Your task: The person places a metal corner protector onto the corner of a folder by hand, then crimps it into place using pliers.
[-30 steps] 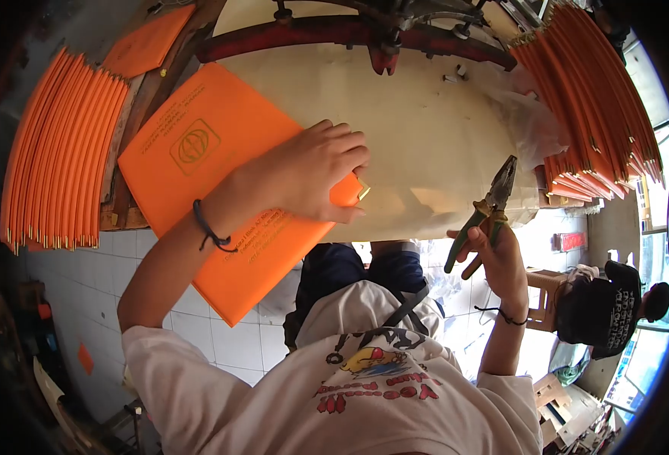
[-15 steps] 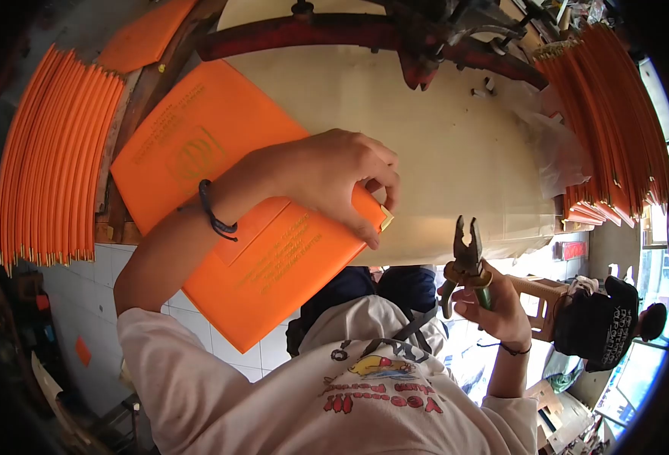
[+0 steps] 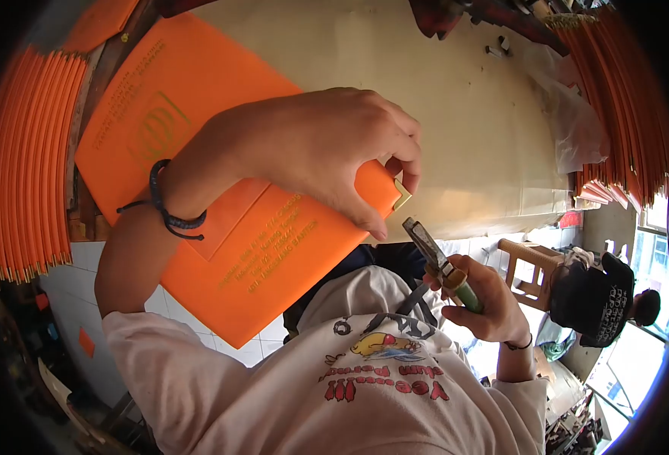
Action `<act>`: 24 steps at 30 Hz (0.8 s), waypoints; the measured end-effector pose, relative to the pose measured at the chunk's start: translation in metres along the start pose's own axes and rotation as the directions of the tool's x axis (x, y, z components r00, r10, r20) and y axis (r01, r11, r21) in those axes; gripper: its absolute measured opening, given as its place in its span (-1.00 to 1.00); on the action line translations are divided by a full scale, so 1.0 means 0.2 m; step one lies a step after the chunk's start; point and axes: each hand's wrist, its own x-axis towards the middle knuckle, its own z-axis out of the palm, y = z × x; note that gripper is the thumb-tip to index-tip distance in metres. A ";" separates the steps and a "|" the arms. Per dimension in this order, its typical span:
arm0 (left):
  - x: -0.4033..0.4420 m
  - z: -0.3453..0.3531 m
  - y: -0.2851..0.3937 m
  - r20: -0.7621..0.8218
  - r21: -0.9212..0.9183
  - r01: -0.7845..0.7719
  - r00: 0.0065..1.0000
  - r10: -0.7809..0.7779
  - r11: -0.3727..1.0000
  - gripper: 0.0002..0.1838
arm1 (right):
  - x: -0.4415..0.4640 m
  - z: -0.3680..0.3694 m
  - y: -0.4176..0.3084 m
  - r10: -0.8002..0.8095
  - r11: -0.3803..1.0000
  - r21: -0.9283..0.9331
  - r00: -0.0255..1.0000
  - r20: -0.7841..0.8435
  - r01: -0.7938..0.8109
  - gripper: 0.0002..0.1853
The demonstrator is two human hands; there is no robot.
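Observation:
An orange folder (image 3: 274, 280) with gold lettering and an emblem lies partly on the table and juts out over its front edge. My left hand (image 3: 349, 152) reaches across it and is closed on its right corner, thumb on the near side and fingers bent around the far side. A gold metal corner piece (image 3: 402, 195) sits on that corner, beside my fingertips. My right hand (image 3: 490, 299) is wrapped around pliers (image 3: 455, 280) with green and yellowish handles. Their jaws are turned edge-on and point up-left, just below the metal corner and apart from it.
Tightly packed orange folders stand in a row at the left (image 3: 23, 167) and another row at the right (image 3: 615, 114). Red-black metal equipment (image 3: 437, 15) stands at the table's (image 3: 455, 136) far side. A plastic bag (image 3: 569, 114) and small metal bits (image 3: 499, 47) lie at right.
The pliers have turned from jaws upright and parted to edge-on, tilting left, and come nearer the folder's corner. My left hand keeps its hold. The view has shifted, pushing the metal equipment upward.

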 end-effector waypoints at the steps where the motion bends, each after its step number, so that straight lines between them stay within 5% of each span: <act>1: 0.00 0.00 0.00 0.014 0.000 0.007 1.000 -0.007 1.000 -0.61 | 0.00 0.00 -0.01 -0.011 1.000 -0.026 1.000 -0.019 0.011 -0.31; 6: -0.02 0.05 0.00 -0.013 0.074 -0.004 1.000 0.004 0.997 -0.58 | 0.02 -0.01 -0.09 -0.015 0.998 -0.063 0.995 -0.098 0.009 -0.55; 10: -0.03 0.09 -0.03 -0.076 0.146 -0.094 0.991 0.106 0.985 -0.53 | 0.04 -0.04 -0.11 -0.171 0.975 -0.162 0.981 -0.096 0.154 -0.63; 21: -0.02 0.09 -0.04 -0.079 0.132 -0.034 0.996 0.045 0.991 -0.48 | 0.03 -0.07 -0.20 -0.011 0.982 -0.187 0.996 -0.088 -0.006 -0.60; 24: -0.03 0.09 -0.03 -0.073 0.130 -0.005 0.997 0.014 0.992 -0.47 | 0.04 -0.11 -0.17 -0.138 0.942 -0.308 0.990 0.001 0.132 -0.57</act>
